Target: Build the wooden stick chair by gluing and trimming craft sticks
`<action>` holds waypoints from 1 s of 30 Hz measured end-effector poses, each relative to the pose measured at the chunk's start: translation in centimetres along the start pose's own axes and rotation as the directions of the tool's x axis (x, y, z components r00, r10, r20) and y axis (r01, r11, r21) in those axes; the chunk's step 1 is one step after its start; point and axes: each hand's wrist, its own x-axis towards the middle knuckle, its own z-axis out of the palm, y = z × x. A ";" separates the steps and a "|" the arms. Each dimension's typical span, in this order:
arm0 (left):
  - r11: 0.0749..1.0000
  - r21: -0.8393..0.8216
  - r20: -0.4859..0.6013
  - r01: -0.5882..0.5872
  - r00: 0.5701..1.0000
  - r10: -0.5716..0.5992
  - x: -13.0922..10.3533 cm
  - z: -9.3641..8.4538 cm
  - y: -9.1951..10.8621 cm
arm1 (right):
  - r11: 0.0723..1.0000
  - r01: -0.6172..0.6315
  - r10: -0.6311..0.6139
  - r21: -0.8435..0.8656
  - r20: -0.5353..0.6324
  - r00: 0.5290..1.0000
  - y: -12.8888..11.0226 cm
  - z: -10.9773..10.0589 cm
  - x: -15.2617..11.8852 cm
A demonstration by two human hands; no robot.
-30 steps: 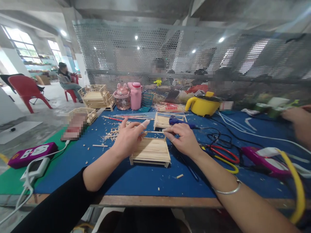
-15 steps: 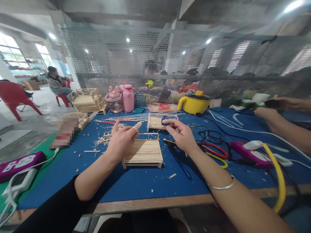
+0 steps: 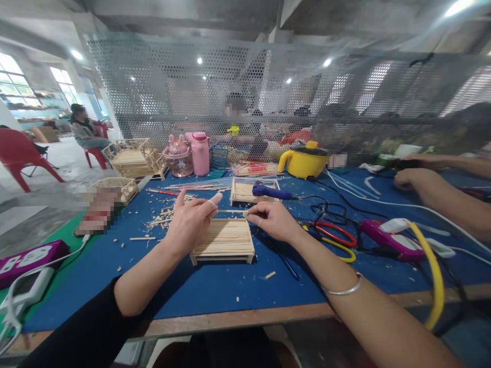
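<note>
A miniature bed frame of pale wooden sticks (image 3: 222, 239) stands on the blue mat in front of me, with a thin stick rail (image 3: 232, 211) along its back. My left hand (image 3: 191, 223) grips the back left corner; two of its fingers point up and the lower fingertips are partly hidden. With the fingertips of my right hand (image 3: 274, 221), I pinch the right end of the rail at the back corner post. Behind that hand a blue glue gun (image 3: 271, 191) lies against a second small stick frame (image 3: 240, 190). A white wrap covers one left finger.
Stick offcuts (image 3: 163, 219) litter the mat. Red- and yellow-handled pliers (image 3: 337, 235), a purple power strip (image 3: 395, 240) and cables lie to the right. At the back stand a yellow pot (image 3: 305, 162) and pink flask (image 3: 200, 156). A co-worker's arms (image 3: 441, 191) reach in from the right.
My right hand has moved from the glue gun down and left to the rail's right end. The glue gun now lies free of it. My left hand stays at the bed frame.
</note>
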 end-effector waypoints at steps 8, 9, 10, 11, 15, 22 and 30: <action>1.000 0.003 0.008 0.003 1.000 -0.003 0.1 0.1 0.1 | 1.000 0.000 0.000 -0.004 0.007 1.000 0.0 0.0 0.0; 1.000 0.002 0.012 0.005 1.000 -0.005 0.1 0.1 0.1 | 1.000 0.000 0.000 -0.004 0.008 1.000 0.0 0.0 0.0; 1.000 -0.002 0.019 0.006 1.000 -0.006 0.1 0.1 0.2 | 1.000 0.000 0.000 -0.001 0.010 1.000 0.0 0.0 0.0; 1.000 -0.007 0.027 0.007 1.000 -0.007 0.1 0.0 0.2 | 1.000 -0.002 0.002 0.003 0.012 1.000 -0.1 0.0 0.0; 0.994 -0.087 0.049 0.062 0.997 -0.058 0.0 -0.9 0.1 | 1.000 0.001 -0.001 -0.006 0.000 1.000 -0.2 -0.1 -0.1; 0.801 -0.390 -0.107 0.455 0.841 -0.530 -0.6 -2.7 -3.8 | 0.992 0.107 -0.121 -0.068 -0.260 0.958 0.0 -0.8 -0.3; 0.677 -0.501 0.270 0.539 0.841 -0.469 -1.2 -2.3 -5.3 | 0.802 0.485 -0.540 -0.347 -0.076 0.838 -4.7 0.1 1.6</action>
